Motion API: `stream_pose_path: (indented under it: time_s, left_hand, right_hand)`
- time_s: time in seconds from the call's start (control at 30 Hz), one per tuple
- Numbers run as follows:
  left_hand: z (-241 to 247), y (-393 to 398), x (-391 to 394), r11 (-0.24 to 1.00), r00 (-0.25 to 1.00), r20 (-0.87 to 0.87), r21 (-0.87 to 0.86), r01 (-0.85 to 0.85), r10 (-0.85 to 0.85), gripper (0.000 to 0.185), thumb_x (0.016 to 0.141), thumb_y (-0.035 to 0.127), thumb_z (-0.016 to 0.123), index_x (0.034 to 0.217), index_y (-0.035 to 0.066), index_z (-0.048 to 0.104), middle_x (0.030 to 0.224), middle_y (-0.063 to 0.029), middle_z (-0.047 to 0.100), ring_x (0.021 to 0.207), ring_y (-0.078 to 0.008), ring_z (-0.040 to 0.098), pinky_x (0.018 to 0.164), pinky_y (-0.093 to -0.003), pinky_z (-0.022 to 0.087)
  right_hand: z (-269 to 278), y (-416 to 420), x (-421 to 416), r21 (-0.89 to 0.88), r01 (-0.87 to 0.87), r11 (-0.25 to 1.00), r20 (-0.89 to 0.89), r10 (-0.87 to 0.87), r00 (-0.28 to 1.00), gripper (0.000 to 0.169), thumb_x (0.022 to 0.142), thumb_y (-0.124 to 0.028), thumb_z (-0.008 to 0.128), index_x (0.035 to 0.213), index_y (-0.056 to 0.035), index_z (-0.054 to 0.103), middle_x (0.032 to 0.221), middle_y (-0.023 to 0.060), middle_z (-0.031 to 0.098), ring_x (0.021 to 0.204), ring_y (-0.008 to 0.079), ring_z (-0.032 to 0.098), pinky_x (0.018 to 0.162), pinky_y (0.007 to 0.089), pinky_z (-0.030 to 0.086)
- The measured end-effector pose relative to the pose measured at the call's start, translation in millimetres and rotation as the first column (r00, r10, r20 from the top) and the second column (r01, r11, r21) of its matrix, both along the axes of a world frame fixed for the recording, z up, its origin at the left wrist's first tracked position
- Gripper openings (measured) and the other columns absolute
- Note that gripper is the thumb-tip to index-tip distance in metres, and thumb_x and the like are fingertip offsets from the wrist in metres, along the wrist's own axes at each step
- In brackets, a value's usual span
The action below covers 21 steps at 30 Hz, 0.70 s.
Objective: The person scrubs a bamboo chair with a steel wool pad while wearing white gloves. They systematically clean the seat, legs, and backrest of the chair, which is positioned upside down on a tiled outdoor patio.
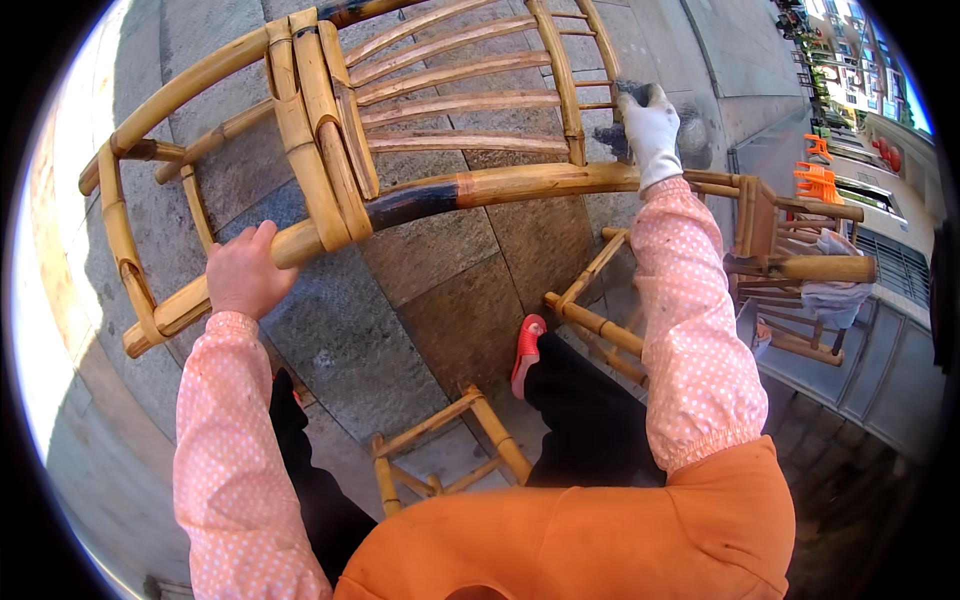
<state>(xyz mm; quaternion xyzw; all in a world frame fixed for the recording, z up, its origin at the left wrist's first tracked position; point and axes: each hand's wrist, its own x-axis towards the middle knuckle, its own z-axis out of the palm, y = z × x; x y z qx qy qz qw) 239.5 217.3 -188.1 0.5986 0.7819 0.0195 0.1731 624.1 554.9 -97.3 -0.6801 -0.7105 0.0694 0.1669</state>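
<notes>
A bamboo chair frame [525,183] with curved slats lies across the view in front of me, tilted on its side. My bare left hand [251,271] is wrapped around its near pole, at the left, beside a bound bamboo joint. My right hand [651,127], in a white glove with dark grey patches, is at the frame's right part, next to the thin rungs; its fingertips are partly hidden, so its hold there is unclear. Dark scorched bands mark the near pole between my hands. Both my forearms wear pink dotted sleeves.
Low bamboo frames stand by my legs, one at the bottom centre [427,435] and one right of my foot [600,322]. Further right is another bamboo chair [757,217] with a cloth [832,289] on it. Orange plastic chairs [817,184] stand farther off. Stone tiles pave the ground.
</notes>
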Motion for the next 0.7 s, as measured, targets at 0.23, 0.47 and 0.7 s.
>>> stream_pose_path:
  time_s: [0.23,0.47,0.7]
  left_hand:
    - [9,-6,-2,0.999,1.0,0.01,-0.039,-0.015,0.015,0.04,0.068,0.036,0.079,0.095,0.013,0.061,0.092,-0.0075,0.068,0.091,-0.0289,0.067,0.082,-0.0453,0.047]
    - [27,-13,-34,0.954,0.892,0.441,-0.298,0.038,0.102,0.066,0.068,0.04,0.082,0.122,0.013,0.058,0.107,-0.0131,0.068,0.102,-0.0286,0.065,0.092,-0.0427,0.046]
    - [-18,-17,24,0.791,0.743,0.362,0.024,-0.612,0.563,0.093,0.072,0.069,0.072,0.133,0.003,0.046,0.114,-0.023,0.066,0.107,-0.0366,0.065,0.091,-0.0434,0.049]
  right_hand:
    - [8,-26,18,-0.1,0.008,0.995,-0.291,-0.037,0.956,0.032,0.081,-0.021,0.074,0.099,0.0043,0.066,0.09,0.014,0.072,0.081,0.0215,0.067,0.075,0.0338,0.052]
    - [-2,-131,52,-0.158,0.109,0.982,-0.408,-0.165,0.898,0.032,0.081,-0.018,0.075,0.1,0.0055,0.065,0.089,0.0119,0.07,0.074,0.0166,0.064,0.066,0.0328,0.053]
    - [-16,-294,44,-0.206,0.208,0.956,-0.452,-0.282,0.846,0.02,0.084,-0.011,0.071,0.093,0.0026,0.059,0.08,0.0086,0.065,0.074,0.0151,0.059,0.07,0.0312,0.05]
